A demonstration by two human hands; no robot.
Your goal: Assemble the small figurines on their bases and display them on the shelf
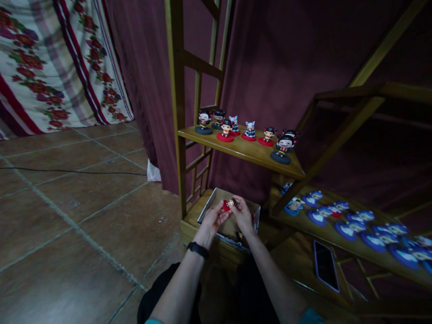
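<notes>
A small figurine (231, 203) with black hair and a red round base is held between both hands over an open cardboard box (207, 206). My left hand (212, 218), below a black wristband, has its fingers closed at the red base. From the other side, my right hand (242, 214) pinches the figurine near its head. Inside the box, partly hidden by my right forearm, lies another dark figurine (239, 236). A bit of red also shows beside my right hand.
Several figurines on red and black bases line the wooden shelf (243, 148) above the box. Blue-based figurines (349, 228) fill a lower shelf at right. A phone (326, 265) lies below them. A wooden post (177, 108) rises left of the box; a cable (74, 171) crosses the tiled floor.
</notes>
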